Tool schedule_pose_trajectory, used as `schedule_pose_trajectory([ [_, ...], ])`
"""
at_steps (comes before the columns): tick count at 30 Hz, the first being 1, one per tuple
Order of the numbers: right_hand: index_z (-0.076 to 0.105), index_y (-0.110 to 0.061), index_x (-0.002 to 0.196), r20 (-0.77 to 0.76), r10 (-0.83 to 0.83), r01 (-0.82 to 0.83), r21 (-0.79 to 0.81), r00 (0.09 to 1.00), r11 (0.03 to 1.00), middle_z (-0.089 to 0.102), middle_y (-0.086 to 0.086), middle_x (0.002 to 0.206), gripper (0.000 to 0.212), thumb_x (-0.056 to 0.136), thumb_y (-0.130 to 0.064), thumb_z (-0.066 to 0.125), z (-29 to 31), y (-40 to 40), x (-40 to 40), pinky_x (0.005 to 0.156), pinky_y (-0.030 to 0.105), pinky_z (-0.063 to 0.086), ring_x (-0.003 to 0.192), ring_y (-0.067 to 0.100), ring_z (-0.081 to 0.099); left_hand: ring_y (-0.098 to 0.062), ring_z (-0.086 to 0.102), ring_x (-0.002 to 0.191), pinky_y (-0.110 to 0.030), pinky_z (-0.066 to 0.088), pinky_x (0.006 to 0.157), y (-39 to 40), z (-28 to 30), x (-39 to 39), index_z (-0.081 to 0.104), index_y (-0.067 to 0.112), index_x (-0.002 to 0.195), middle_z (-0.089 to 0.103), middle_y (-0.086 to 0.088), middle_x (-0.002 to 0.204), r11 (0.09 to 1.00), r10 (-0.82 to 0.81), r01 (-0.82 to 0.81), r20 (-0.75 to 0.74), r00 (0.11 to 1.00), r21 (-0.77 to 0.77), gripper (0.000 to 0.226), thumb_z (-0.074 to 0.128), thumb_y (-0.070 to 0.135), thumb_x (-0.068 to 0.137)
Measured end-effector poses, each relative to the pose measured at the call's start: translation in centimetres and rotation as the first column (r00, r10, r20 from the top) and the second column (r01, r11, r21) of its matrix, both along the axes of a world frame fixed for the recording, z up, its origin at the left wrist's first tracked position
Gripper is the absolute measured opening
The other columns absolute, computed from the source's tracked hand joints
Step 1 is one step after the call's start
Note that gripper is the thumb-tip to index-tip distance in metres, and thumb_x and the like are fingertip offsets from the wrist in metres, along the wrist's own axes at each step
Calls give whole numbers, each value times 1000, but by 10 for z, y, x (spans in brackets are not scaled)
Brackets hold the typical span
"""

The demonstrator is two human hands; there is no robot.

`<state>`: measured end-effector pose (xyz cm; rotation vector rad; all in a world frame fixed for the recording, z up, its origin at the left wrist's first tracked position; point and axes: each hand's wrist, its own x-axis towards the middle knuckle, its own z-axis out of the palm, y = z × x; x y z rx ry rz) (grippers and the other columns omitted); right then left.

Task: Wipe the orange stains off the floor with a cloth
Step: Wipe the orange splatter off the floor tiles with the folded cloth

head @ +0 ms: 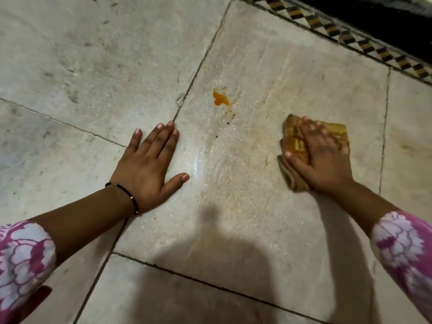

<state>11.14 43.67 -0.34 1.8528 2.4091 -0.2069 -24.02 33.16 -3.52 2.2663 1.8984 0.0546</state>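
Observation:
An orange stain [220,98] sits on a pale stone floor tile [268,73], with small dark specks trailing below it. To its lower right my right hand [321,157] presses flat on a folded, orange-soiled cloth [294,143], fingers spread over it and blurred. The cloth lies well apart from the stain. My left hand [149,167] rests flat on the floor at the left, fingers straight, beside the tile joint. A faint yellowish wet smear runs across the tile between the two hands.
Dark grout lines [198,69] divide the large tiles. A patterned black, white and orange border strip [350,36] runs along the top right, with a dark area behind it. My shadow falls over the lower middle of the floor.

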Motion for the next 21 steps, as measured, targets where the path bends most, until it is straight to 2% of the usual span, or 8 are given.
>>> schedule_pose_trajectory([
  [3,11,-29,151,-19,-223,223,-10,975,975,9,-6,160,87,81,-79,24,-6,41,-33,113,56,9,146,20,8,-22,8,145,-50,5,117,-1,1,-1,14,9,150,11,-9,158,1000,2,-2,3,1000,-5,84,20,66,88],
  [5,10,-26,152,-55,-280,279,-30,958,960,7,-5,160,86,84,-75,29,-8,65,-70,113,58,6,146,22,5,-21,7,146,-49,5,117,0,1,0,13,10,150,10,-8,158,1000,2,-2,-4,1000,-4,84,19,66,88],
  [7,10,-25,152,-62,-198,195,-46,978,980,7,-3,160,85,85,-72,32,-8,69,-106,113,59,4,146,24,5,-21,6,146,-49,5,117,0,1,-1,12,10,151,9,-7,158,1000,-4,4,-4,1000,-7,85,18,66,88],
  [9,12,-26,152,-57,-41,39,-40,998,998,9,-4,160,83,85,-71,33,-9,50,-126,112,58,3,146,22,6,-20,5,146,-49,5,117,0,1,-2,12,10,151,8,-7,159,1000,-5,5,-1,1000,-7,85,18,66,88],
  [13,14,-31,151,-37,171,-171,-3,985,985,13,-10,159,81,81,-72,26,-8,-26,-95,112,54,6,146,16,10,-19,6,145,-49,6,117,-2,1,-2,13,10,150,8,-6,158,1000,-2,2,13,1000,3,84,19,66,88],
  [14,15,-32,150,-24,151,-151,-9,988,988,14,-10,159,81,81,-72,24,-7,-38,-77,112,54,9,146,16,12,-20,6,145,-49,6,117,-2,0,-2,12,10,150,8,-7,158,1000,-3,3,16,1000,4,84,19,65,88],
  [17,15,-34,150,-17,-71,70,-30,997,997,15,-10,159,80,80,-73,23,-3,-36,-38,111,57,12,145,18,13,-20,6,146,-49,5,117,-1,-1,-2,11,11,150,8,-7,158,1000,1,-1,18,1000,5,84,19,66,88],
  [21,7,-30,151,-81,-344,338,-79,935,938,6,-9,160,76,89,-69,27,-2,36,-66,113,57,3,146,19,3,-21,6,146,-50,6,117,-1,0,-2,11,10,150,7,-7,158,1000,0,0,10,1000,4,85,16,66,87],
])
